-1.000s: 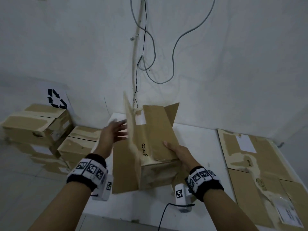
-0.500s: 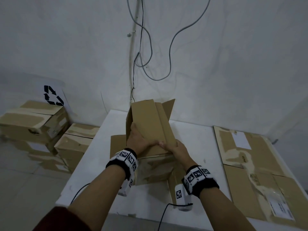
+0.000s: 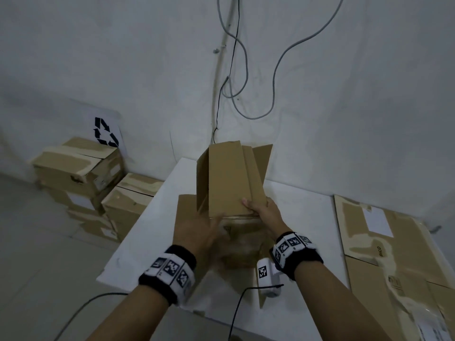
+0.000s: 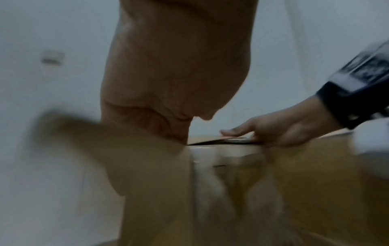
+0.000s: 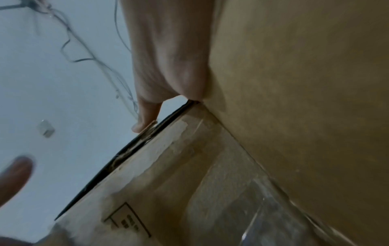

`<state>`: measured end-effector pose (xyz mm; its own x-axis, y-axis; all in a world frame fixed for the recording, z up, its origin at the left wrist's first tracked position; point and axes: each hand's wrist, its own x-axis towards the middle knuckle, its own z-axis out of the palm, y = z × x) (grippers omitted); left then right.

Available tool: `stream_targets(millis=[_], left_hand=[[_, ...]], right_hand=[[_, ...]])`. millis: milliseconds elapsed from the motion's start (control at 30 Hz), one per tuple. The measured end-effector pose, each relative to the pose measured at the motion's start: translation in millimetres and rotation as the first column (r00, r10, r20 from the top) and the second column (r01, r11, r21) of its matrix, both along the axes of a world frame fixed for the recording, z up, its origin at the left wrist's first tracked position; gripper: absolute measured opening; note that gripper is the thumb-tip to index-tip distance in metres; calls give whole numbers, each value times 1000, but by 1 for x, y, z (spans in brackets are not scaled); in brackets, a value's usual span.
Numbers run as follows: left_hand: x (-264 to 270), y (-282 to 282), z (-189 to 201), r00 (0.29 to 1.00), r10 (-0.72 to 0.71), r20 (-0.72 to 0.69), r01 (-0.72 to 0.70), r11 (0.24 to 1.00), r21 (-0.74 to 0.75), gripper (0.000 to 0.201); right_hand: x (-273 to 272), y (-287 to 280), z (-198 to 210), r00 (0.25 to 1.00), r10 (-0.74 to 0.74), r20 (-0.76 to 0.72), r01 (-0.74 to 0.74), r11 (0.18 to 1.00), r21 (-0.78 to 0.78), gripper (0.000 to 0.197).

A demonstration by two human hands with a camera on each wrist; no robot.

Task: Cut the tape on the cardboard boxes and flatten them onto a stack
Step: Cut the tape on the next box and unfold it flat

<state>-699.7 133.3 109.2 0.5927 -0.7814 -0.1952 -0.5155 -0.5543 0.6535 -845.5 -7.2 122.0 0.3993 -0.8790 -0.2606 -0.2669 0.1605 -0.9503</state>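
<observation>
Since half a second ago the left hand (image 3: 202, 232) has slid off the top panel to the near-left side of the box (image 3: 231, 178), fingers blurred but seemingly spread flat against the cardboard, while the right hand (image 3: 264, 211) pinches the panel's near edge, thumb on top. Half-collapsed, with flaps standing up at the far end, the box sits mid-counter (image 3: 147, 232) on its own splayed flap; flattening looks underway. Next, I'd judge, comes pressing it fully flat and moving it right onto the stack of flattened boxes (image 3: 384, 242).
</observation>
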Motion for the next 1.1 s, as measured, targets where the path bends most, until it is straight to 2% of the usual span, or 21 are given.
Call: stream_targets(millis=[67,133,233,333,400,467,533,567,600,667,700,767,800,900,933,1000,1100], left_hand=[[-32,-4,-1,991,2,-134,-15,996,-92,62],[-43,-11,-2,988,85,-130,-94,993,-72,61],[-22,-24,-1,998,58,14,-58,998,-19,48],[5,-27,11,990,-110,85,113,993,-29,28],[16,-28,15,986,-165,35,165,986,15,31],[30,-38,10,988,-151,31,148,985,87,31],[42,-50,5,997,-74,34,67,984,164,29],[45,-53,6,998,-59,37,51,984,173,30],[48,-58,5,997,-70,24,65,984,164,31],[50,-63,1,994,-106,-42,110,988,112,31],[51,-65,-1,987,-133,-95,139,989,55,29],[57,-72,-13,982,-136,-131,131,990,-50,30],[59,-75,-17,987,-129,-95,125,991,-50,34],[67,-86,-36,967,-70,244,25,983,184,57],[69,-90,-42,959,-36,282,-29,975,222,64],[71,-96,-55,966,18,259,-84,965,248,69],[74,-102,-84,985,45,167,-92,954,287,57]], right_hand=[[6,-1,4,999,-14,-51,13,1000,-13,45],[12,-4,4,996,-41,-85,37,998,-44,62],[17,-13,-8,973,-47,-225,29,996,-82,113],[12,-15,-6,958,-46,-284,-15,977,-211,114],[8,-17,0,953,-4,-303,-76,965,-251,107],[7,-23,6,926,106,-362,-192,959,-209,108],[9,-33,1,881,180,-438,-287,939,-189,117],[11,-39,-5,870,181,-458,-296,936,-192,113],[13,-45,-14,860,157,-485,-291,932,-215,99],[16,-57,-36,820,88,-566,-299,909,-291,54],[18,-62,-43,804,52,-592,-294,900,-320,39],[23,-68,-45,780,7,-626,-283,895,-343,33],[25,-70,-43,761,-2,-649,-289,894,-342,34],[33,-78,-45,728,-15,-685,-279,907,-317,30],[36,-78,-47,732,-19,-681,-265,913,-311,27],[39,-76,-60,748,-11,-664,-234,931,-279,21],[41,-66,-82,775,-44,-631,-151,956,-251,18]])
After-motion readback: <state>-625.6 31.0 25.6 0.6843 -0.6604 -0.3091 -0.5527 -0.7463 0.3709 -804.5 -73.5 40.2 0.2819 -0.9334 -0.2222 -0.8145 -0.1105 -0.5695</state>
